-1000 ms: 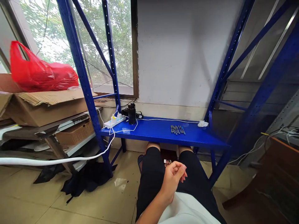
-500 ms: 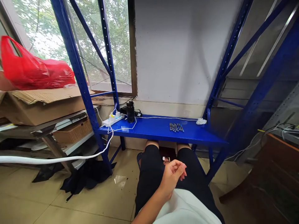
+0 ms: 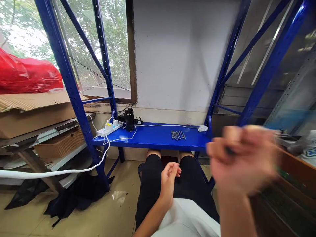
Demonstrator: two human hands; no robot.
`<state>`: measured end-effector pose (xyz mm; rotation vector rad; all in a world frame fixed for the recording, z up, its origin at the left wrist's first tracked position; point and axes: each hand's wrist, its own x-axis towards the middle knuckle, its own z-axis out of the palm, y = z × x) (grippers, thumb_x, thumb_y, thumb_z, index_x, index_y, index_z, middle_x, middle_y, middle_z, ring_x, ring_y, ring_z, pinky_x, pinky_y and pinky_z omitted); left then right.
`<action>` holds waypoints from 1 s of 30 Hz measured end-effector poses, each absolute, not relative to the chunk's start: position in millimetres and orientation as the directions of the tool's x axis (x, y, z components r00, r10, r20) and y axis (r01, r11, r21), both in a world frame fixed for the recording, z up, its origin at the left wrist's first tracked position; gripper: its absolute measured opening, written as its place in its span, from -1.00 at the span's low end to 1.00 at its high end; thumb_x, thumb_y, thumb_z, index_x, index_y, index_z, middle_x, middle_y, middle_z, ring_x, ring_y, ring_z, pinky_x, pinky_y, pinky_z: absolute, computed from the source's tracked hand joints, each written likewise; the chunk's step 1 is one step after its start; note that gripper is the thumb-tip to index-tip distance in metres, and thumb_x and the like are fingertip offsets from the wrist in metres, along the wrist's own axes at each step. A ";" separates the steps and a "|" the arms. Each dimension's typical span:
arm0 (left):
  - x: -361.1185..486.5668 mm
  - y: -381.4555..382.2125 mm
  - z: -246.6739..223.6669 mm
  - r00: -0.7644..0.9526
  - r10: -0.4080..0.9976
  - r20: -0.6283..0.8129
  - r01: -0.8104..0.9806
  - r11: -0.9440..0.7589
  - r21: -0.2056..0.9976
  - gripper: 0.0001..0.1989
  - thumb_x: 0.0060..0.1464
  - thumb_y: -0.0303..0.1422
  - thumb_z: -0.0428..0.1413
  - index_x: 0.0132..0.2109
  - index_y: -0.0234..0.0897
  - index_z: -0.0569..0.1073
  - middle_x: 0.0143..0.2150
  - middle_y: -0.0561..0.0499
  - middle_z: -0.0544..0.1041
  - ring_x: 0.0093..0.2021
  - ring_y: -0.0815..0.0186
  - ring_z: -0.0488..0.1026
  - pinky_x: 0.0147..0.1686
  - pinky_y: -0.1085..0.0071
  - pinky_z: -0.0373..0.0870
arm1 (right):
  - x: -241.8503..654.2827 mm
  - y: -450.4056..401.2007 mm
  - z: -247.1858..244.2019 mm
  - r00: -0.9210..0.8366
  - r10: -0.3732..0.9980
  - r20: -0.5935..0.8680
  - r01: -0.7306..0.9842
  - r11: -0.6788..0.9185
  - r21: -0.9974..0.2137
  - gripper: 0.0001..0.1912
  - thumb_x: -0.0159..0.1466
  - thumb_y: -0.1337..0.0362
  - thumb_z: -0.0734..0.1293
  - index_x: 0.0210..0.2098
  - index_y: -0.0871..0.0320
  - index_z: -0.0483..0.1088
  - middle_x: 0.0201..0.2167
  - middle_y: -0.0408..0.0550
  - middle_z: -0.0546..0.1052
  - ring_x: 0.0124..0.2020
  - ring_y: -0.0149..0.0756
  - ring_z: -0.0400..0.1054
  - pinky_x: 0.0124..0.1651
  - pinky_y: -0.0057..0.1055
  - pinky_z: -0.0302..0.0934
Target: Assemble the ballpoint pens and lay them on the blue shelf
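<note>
My left hand rests above my lap with its fingers curled together; what it holds, if anything, is hidden. My right hand is raised close to the camera at the right, smeared by motion, its fingers bent. A small dark spot shows between its fingers, too blurred to name. Several small dark pieces lie in a row on the blue shelf, beyond my left hand and touched by neither hand.
On the shelf stand a black bottle, a white power strip with cables, and a crumpled white wad. Blue posts rise at both sides. A cardboard box with a red bag is at the left.
My right hand has come into view at the right. The view has turned to the right, so the shelf and its items appear further left. My left hand remains curled above my lap.
</note>
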<state>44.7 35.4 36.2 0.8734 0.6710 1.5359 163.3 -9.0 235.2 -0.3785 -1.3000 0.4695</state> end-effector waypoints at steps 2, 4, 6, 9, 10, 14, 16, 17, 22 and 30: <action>43.0 50.4 44.3 -0.119 0.980 0.159 -0.623 -0.199 0.757 -0.55 0.13 0.04 0.37 -0.09 -0.27 0.66 -0.20 -0.11 0.64 -0.18 0.23 0.56 -0.16 0.38 0.45 | 141.9 18.2 227.3 0.145 0.740 0.657 -0.338 0.661 -0.670 -0.59 0.51 -0.14 0.26 -0.30 0.00 0.29 -0.53 -0.32 0.16 -0.71 -0.52 -0.10 -0.67 -0.55 -0.04; 42.3 68.2 59.9 -0.111 0.972 0.207 -0.707 -0.223 0.671 -0.53 0.16 0.02 0.36 0.00 -0.27 0.65 -0.05 -0.16 0.66 0.00 0.15 0.60 -0.03 0.36 0.48 | 123.6 48.9 208.2 -0.027 0.903 0.430 -0.517 0.356 -0.779 -0.52 0.40 -0.22 0.36 -0.33 0.01 0.20 -0.54 -0.36 0.08 -0.68 -0.53 -0.23 -0.69 -0.57 -0.19; 43.0 86.2 78.3 -0.018 0.967 0.256 -0.783 -0.173 0.597 -0.52 0.23 0.03 0.29 0.05 -0.28 0.65 0.08 -0.19 0.66 0.12 0.09 0.59 0.06 0.33 0.50 | 113.5 72.8 182.3 -0.180 0.935 0.305 -0.586 0.147 -0.797 -0.50 0.33 -0.22 0.42 -0.29 0.03 0.22 -0.52 -0.36 0.09 -0.65 -0.55 -0.26 -0.68 -0.57 -0.25; 44.7 106.5 96.4 0.247 0.941 0.229 -0.792 0.060 0.607 -0.42 0.27 0.14 0.19 0.08 -0.28 0.65 0.04 -0.24 0.68 0.07 0.03 0.63 -0.06 0.29 0.59 | 113.1 87.5 143.9 -0.273 0.937 0.218 -0.622 0.001 -0.783 -0.50 0.30 -0.21 0.45 -0.29 0.05 0.26 -0.55 -0.40 0.04 -0.66 -0.55 -0.31 -0.68 -0.55 -0.28; 45.0 110.5 97.6 0.301 0.928 0.218 -0.772 0.103 0.627 -0.41 0.26 0.15 0.19 0.10 -0.27 0.65 0.04 -0.25 0.69 0.05 0.00 0.64 -0.12 0.26 0.62 | 115.3 88.2 133.3 -0.294 0.935 0.199 -0.625 -0.031 -0.780 -0.50 0.28 -0.19 0.48 -0.30 0.05 0.26 -0.57 -0.41 0.03 -0.67 -0.56 -0.32 -0.68 -0.54 -0.31; 43.9 112.2 81.9 0.357 0.922 0.150 -0.717 0.168 0.676 -0.42 0.19 0.14 0.27 0.13 -0.19 0.65 0.03 -0.22 0.70 -0.03 0.00 0.66 -0.28 0.26 0.63 | 126.6 85.5 100.4 -0.322 0.935 0.147 -0.633 -0.098 -0.768 -0.48 0.23 -0.14 0.55 -0.33 0.06 0.25 -0.64 -0.47 -0.05 -0.70 -0.57 -0.38 -0.69 -0.54 -0.38; 42.9 107.8 69.4 0.375 0.921 0.108 -0.717 0.214 0.663 -0.41 0.16 0.14 0.29 0.12 -0.19 0.65 0.02 -0.23 0.69 -0.08 0.05 0.67 -0.31 0.30 0.62 | 131.5 84.5 85.9 -0.344 0.932 0.117 -0.625 -0.135 -0.769 -0.47 0.24 -0.15 0.55 -0.34 0.05 0.24 -0.66 -0.48 -0.07 -0.71 -0.58 -0.39 -0.70 -0.54 -0.37; 42.5 105.4 63.7 0.381 0.920 0.089 -0.716 0.233 0.658 -0.41 0.14 0.14 0.31 0.11 -0.19 0.65 0.01 -0.23 0.69 -0.10 0.07 0.67 -0.32 0.31 0.61 | 133.6 84.0 78.8 -0.359 0.927 0.104 -0.621 -0.154 -0.768 -0.47 0.25 -0.16 0.54 -0.35 0.05 0.23 -0.67 -0.49 -0.07 -0.72 -0.58 -0.39 -0.70 -0.54 -0.37; 43.4 104.1 43.3 0.287 0.955 0.071 -0.742 0.175 0.646 -0.47 0.07 0.02 0.42 0.06 -0.22 0.67 -0.15 -0.13 0.68 -0.25 0.22 0.63 -0.27 0.36 0.57 | 138.3 81.6 49.3 -0.411 0.910 0.056 -0.563 -0.205 -0.800 -0.45 0.26 -0.20 0.50 -0.39 0.04 0.21 -0.70 -0.50 -0.04 -0.75 -0.58 -0.37 -0.71 -0.54 -0.33; 48.7 118.9 19.4 0.103 0.987 0.121 -0.797 0.009 0.604 -0.57 -0.07 -0.20 0.54 -0.11 -0.36 0.69 -0.20 -0.13 0.71 -0.20 0.24 0.65 -0.11 0.38 0.53 | 146.4 93.6 27.6 -0.033 0.922 0.387 0.114 0.388 -0.915 -0.40 0.39 -0.28 0.31 -0.51 0.07 0.30 -0.64 -0.23 0.30 -0.64 -0.40 0.15 -0.54 -0.45 -0.04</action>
